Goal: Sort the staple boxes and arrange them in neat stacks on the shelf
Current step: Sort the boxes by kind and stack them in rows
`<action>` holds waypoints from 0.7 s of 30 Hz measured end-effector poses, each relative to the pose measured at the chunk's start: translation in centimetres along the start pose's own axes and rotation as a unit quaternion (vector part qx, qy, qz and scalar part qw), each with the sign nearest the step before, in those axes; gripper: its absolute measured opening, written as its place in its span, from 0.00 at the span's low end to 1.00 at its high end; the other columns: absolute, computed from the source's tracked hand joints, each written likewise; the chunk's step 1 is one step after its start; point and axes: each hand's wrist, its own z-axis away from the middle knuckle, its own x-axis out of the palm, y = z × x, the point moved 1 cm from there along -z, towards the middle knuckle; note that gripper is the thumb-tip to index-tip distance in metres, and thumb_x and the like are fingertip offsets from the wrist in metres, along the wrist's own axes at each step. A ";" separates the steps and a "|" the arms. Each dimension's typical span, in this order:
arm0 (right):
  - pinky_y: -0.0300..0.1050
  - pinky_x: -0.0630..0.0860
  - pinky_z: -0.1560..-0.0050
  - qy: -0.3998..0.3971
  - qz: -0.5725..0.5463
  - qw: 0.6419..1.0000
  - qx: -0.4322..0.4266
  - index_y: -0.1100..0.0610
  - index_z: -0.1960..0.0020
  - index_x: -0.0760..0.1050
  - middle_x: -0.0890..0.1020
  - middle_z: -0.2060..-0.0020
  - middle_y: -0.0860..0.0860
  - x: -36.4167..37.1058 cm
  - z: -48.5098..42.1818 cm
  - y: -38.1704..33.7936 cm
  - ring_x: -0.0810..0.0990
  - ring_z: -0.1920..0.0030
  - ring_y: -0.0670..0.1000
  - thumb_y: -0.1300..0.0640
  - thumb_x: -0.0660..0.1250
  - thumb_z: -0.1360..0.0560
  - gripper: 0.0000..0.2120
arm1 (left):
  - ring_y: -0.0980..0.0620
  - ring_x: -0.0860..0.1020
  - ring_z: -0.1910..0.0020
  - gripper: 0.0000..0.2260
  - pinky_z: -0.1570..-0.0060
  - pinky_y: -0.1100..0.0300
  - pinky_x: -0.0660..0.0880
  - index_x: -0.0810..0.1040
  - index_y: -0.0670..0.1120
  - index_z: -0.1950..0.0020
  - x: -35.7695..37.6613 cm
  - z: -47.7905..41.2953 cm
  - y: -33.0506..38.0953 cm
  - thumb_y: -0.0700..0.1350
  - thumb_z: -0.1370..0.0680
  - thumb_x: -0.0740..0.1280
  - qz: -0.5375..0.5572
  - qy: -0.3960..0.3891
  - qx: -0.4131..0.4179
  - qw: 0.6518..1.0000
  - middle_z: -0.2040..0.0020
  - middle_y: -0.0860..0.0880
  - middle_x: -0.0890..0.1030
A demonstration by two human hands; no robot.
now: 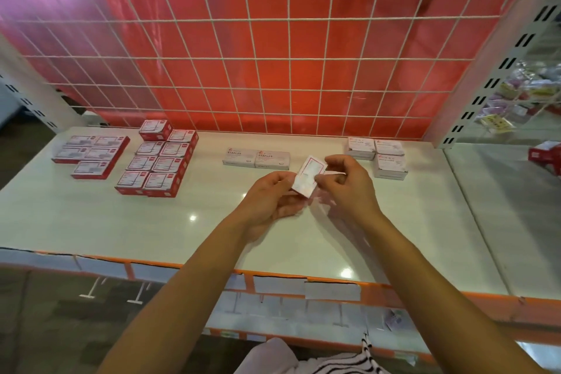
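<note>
Box (pixel 309 174) pinched by left hand (pixel 271 202) and right hand (pixel 349 184); 2 grey boxes (pixel 241 157) read STAPLES.

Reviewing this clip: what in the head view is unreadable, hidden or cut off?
Head view:
1. Small box: print blurred by motion, and its lower end is covered by the left hand and right hand holding it.
2. Red boxes: label text too small to read.
3. Far-right red box: cut off by the frame edge.
4. Hanging packets: blurred, so their kind is unclear.
</note>
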 end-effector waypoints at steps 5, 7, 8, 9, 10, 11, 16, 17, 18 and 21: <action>0.35 0.79 0.58 0.043 -0.017 0.999 0.002 0.53 0.44 0.70 0.77 0.56 0.42 2.3 0.4 -0.9 0.80 0.56 0.42 0.60 0.72 0.28 0.17 | 0.42 0.82 0.49 0.15 0.61 0.62 0.78 0.71 0.43 0.33 -1.8 0.2 0.5 0.37 0.20 0.62 -0.019 -0.032 0.031 0.999 0.46 0.42 0.83; 0.37 0.79 0.56 0.039 -0.008 0.999 -0.008 0.54 0.47 0.73 0.79 0.57 0.43 3.1 0.7 -1.2 0.80 0.56 0.44 0.60 0.71 0.28 0.11 | 0.41 0.81 0.46 0.22 0.48 0.52 0.80 0.64 0.46 0.29 -2.8 0.1 0.3 0.35 0.21 0.63 -0.013 -0.044 0.032 0.998 0.42 0.42 0.81; 0.38 0.79 0.55 0.024 -0.002 1.000 -0.015 0.53 0.50 0.76 0.80 0.57 0.44 3.6 1.0 -1.3 0.80 0.55 0.45 0.60 0.70 0.27 0.08 | 0.41 0.80 0.44 0.26 0.44 0.48 0.78 0.61 0.49 0.27 -3.3 0.1 0.2 0.34 0.22 0.64 -0.002 -0.047 0.029 0.999 0.40 0.42 0.80; 0.37 0.78 0.55 0.008 -0.005 1.000 -0.017 0.52 0.51 0.78 0.81 0.57 0.44 4.0 1.4 -1.3 0.80 0.55 0.44 0.60 0.69 0.26 0.06 | 0.42 0.80 0.43 0.30 0.43 0.47 0.77 0.58 0.53 0.26 -3.8 0.1 0.1 0.33 0.23 0.65 0.014 -0.047 0.025 0.998 0.39 0.43 0.80; 0.35 0.78 0.55 -0.009 -0.018 1.000 -0.016 0.51 0.51 0.79 0.82 0.56 0.43 4.5 1.9 -1.3 0.80 0.53 0.44 0.60 0.69 0.27 0.07 | 0.42 0.80 0.43 0.33 0.43 0.46 0.77 0.56 0.57 0.27 -4.1 0.1 0.1 0.32 0.23 0.65 0.029 -0.047 0.025 0.998 0.39 0.43 0.79; 0.34 0.77 0.56 -0.027 -0.026 0.999 -0.015 0.49 0.49 0.79 0.82 0.54 0.43 4.8 2.3 -1.3 0.80 0.52 0.43 0.61 0.69 0.27 0.10 | 0.43 0.80 0.43 0.35 0.44 0.47 0.78 0.56 0.58 0.27 -4.4 0.2 0.1 0.31 0.24 0.66 0.035 -0.045 0.028 0.998 0.38 0.43 0.79; 0.30 0.76 0.55 -0.052 0.055 0.997 -0.031 0.50 0.36 0.71 0.76 0.43 0.46 5.5 3.4 -0.7 0.76 0.45 0.45 0.62 0.73 0.30 0.25 | 0.47 0.82 0.48 0.22 0.51 0.54 0.80 0.68 0.48 0.35 -4.8 0.9 -0.1 0.31 0.25 0.67 -0.018 -0.004 0.048 0.999 0.47 0.44 0.83; 0.30 0.77 0.56 -0.032 0.068 0.997 -0.028 0.51 0.36 0.71 0.77 0.42 0.47 5.4 3.5 -0.5 0.77 0.46 0.45 0.62 0.74 0.30 0.25 | 0.46 0.82 0.48 0.21 0.51 0.53 0.80 0.68 0.48 0.37 -4.8 1.0 -0.3 0.32 0.25 0.68 -0.024 0.004 0.046 0.999 0.47 0.43 0.83; 0.30 0.77 0.56 -0.018 0.077 0.997 -0.026 0.51 0.37 0.72 0.77 0.43 0.48 5.2 3.7 -0.4 0.77 0.47 0.45 0.62 0.74 0.30 0.24 | 0.46 0.82 0.47 0.21 0.49 0.52 0.80 0.69 0.48 0.38 -4.7 1.1 -0.5 0.33 0.26 0.69 -0.034 0.011 0.047 0.998 0.47 0.42 0.82; 0.29 0.76 0.59 -0.012 0.069 0.997 -0.016 0.52 0.37 0.74 0.77 0.43 0.47 4.2 4.4 -0.3 0.77 0.50 0.43 0.62 0.73 0.30 0.22 | 0.48 0.82 0.48 0.18 0.46 0.48 0.79 0.72 0.51 0.41 -4.5 1.0 -1.0 0.38 0.27 0.73 -0.118 0.042 0.067 0.990 0.46 0.45 0.82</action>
